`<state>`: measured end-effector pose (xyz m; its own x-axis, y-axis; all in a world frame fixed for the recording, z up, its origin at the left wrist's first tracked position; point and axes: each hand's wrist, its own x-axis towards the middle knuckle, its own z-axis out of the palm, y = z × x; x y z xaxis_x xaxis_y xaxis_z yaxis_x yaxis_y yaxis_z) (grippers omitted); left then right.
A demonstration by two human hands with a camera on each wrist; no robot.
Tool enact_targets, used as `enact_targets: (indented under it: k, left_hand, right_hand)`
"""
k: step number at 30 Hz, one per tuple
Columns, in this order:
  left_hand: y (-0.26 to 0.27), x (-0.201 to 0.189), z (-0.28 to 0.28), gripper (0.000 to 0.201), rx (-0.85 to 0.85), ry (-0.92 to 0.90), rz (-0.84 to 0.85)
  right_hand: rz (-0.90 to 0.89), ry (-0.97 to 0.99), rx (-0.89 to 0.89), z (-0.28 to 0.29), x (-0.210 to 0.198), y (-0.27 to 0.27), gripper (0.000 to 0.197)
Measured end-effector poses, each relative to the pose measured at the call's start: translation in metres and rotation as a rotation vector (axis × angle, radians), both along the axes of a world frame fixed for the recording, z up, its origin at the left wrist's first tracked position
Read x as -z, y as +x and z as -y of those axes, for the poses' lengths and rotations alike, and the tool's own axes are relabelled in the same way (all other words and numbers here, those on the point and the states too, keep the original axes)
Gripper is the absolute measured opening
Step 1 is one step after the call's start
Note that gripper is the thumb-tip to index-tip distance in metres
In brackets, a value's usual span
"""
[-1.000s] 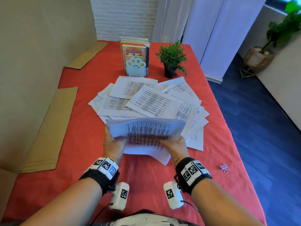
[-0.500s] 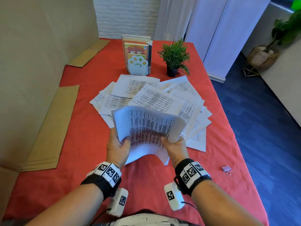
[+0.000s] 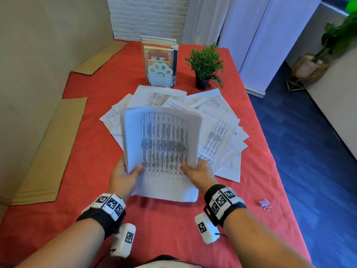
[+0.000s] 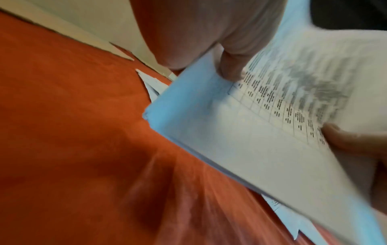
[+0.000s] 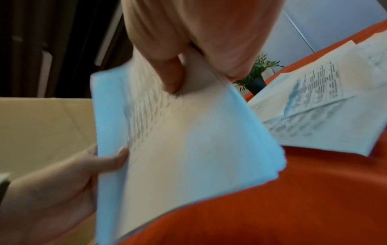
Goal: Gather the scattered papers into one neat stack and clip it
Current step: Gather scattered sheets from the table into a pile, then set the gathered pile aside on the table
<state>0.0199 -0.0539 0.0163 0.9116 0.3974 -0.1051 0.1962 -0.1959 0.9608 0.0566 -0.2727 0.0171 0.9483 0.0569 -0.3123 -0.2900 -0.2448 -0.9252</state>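
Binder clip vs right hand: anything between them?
Head view: only bare red tablecloth between the binder clip and the right hand, which grips the held stack.

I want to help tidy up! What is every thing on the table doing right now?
Held stack: lifted, tilted up, not clipped.
Left hand: grips the stack.
Right hand: grips the stack.
Loose papers: scattered flat.
Binder clip: lying untouched.
Books: standing upright.
Plant: upright.

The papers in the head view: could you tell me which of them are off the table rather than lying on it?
The bundle of printed sheets nearest the person: the left hand and right hand grip its lower edge and hold it raised, while the scattered sheets behind it lie flat on the red cloth.
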Motion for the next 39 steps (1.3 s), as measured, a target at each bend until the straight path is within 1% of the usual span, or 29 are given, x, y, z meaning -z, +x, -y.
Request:
enact_targets:
  k: [1, 2, 3, 4, 6, 7, 9, 11, 13, 14, 16, 17, 20, 22, 25, 30, 33, 35, 36, 38, 39]
  left_hand:
    - [0.000, 0.000, -0.001, 0.035, -0.010, 0.000, -0.008]
    - [0.000, 0.002, -0.003, 0.033, -0.022, 0.010, -0.022]
    - [-0.002, 0.003, -0.003, 0.031, -0.038, 0.027, -0.039]
    - [-0.004, 0.007, -0.006, 0.029, -0.057, 0.043, -0.066]
    - [-0.010, 0.016, -0.013, 0.032, -0.117, 0.044, -0.109]
    - [-0.014, 0.021, -0.019, 0.033, -0.150, 0.046, -0.130]
    - [-0.019, 0.032, -0.031, 0.031, -0.215, 0.038, -0.172]
    - [-0.024, 0.039, -0.043, 0.030, -0.254, 0.037, -0.204]
    - [-0.028, 0.043, -0.052, 0.031, -0.282, 0.033, -0.211]
    - [-0.030, 0.045, -0.056, 0.032, -0.293, 0.022, -0.214]
    - [-0.034, 0.049, -0.063, 0.033, -0.305, -0.005, -0.209]
    - [-0.035, 0.050, -0.065, 0.033, -0.314, -0.016, -0.210]
    - [-0.039, 0.051, -0.069, 0.033, -0.329, -0.048, -0.203]
    - [-0.040, 0.050, -0.070, 0.032, -0.334, -0.058, -0.191]
    - [-0.041, 0.047, -0.071, 0.032, -0.343, -0.091, -0.177]
    - [-0.042, 0.043, -0.078, 0.033, -0.355, -0.092, -0.152]
    - [-0.044, 0.045, -0.082, 0.034, -0.346, -0.120, -0.157]
    - [-0.044, 0.045, -0.081, 0.033, -0.324, -0.115, -0.155]
    - [-0.044, 0.045, -0.080, 0.032, -0.317, -0.113, -0.151]
    - [-0.041, 0.044, -0.079, 0.030, -0.300, -0.099, -0.161]
    - [-0.039, 0.042, -0.077, 0.029, -0.280, -0.087, -0.174]
  right_hand:
    - [0.030, -0.015, -0.048, 0.002, -0.003, 0.006, 0.004]
    - [0.057, -0.023, -0.073, 0.005, -0.004, 0.012, 0.011]
    - [0.081, -0.051, -0.057, 0.012, -0.002, 0.020, 0.020]
    - [0.105, -0.078, 0.005, 0.021, 0.001, 0.029, 0.025]
    - [0.115, -0.221, 0.207, 0.050, 0.013, 0.051, 0.031]
    - [0.070, -0.331, 0.318, 0.067, 0.021, 0.061, 0.038]
    - [-0.095, -0.503, 0.522, 0.101, 0.035, 0.078, 0.051]
    - [-0.236, -0.524, 0.654, 0.122, 0.038, 0.091, 0.059]
    - [-0.272, -0.507, 0.679, 0.130, 0.039, 0.106, 0.064]
    - [-0.261, -0.494, 0.648, 0.131, 0.043, 0.116, 0.067]
    - [-0.225, -0.455, 0.527, 0.128, 0.053, 0.134, 0.076]
    - [-0.217, -0.452, 0.460, 0.124, 0.058, 0.141, 0.078]
    - [-0.200, -0.473, 0.322, 0.105, 0.056, 0.155, 0.069]
    - [-0.156, -0.462, 0.264, 0.088, 0.050, 0.155, 0.066]
    - [-0.113, -0.419, 0.209, 0.065, 0.049, 0.149, 0.065]
    - [-0.073, -0.487, -0.048, 0.016, 0.049, 0.123, 0.069]
    - [-0.090, -0.483, -0.147, -0.010, 0.049, 0.103, 0.073]
    - [-0.096, -0.546, -0.219, -0.023, 0.047, 0.091, 0.072]
    - [-0.077, -0.630, -0.221, -0.027, 0.045, 0.085, 0.071]
    - [0.041, -0.803, -0.143, -0.032, 0.034, 0.075, 0.061]
    - [0.103, -0.817, -0.110, -0.033, 0.028, 0.071, 0.055]
